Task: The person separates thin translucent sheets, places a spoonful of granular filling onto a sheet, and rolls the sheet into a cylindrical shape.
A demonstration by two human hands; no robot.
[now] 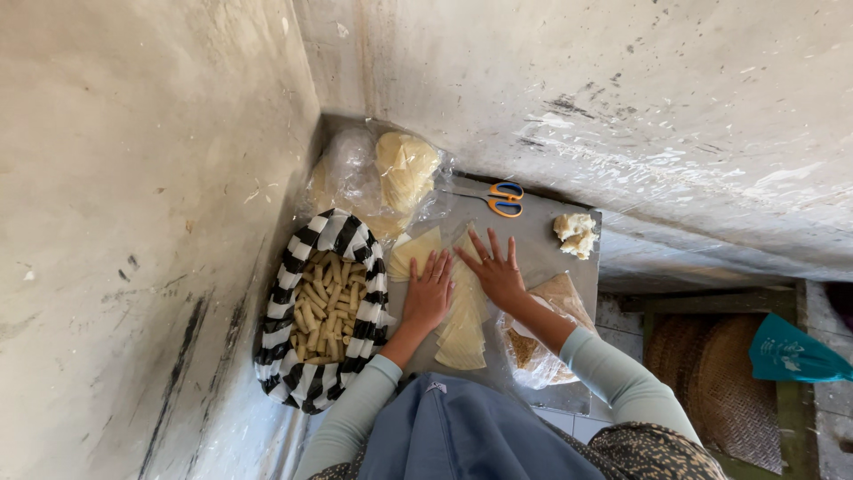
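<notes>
Nearest the body, left hand [427, 293] and right hand [498, 271] lie flat, fingers spread, pressing pale pastry sheets [462, 333] on the grey surface [542, 244]. Left: striped bag [293, 356] of rolled pieces. Farther: orange-handled scissors [503, 200], filling lump [576, 235].

Landmark: grey tray top [542, 253]. Walled in on the far side and the left by rough plaster walls [160, 222]; no passage there. Far-left corner blocked by clear bag of pale wafers [404, 169]. Left edge taken by striped black-and-white bag of rolled sticks [329, 307]. Far edge narrowed by scissors [502, 200]; far-right corner by crumbly lump [576, 234]. Near-right corner blocked by plastic bag of brown filling [542, 333]. Centre covered by flat wrapper sheets [462, 333], left hand [428, 293] and right hand [496, 271] pressed flat on them. Bare strip open between scissors, lump and right hand. Open drop off right edge toward floor.
</notes>
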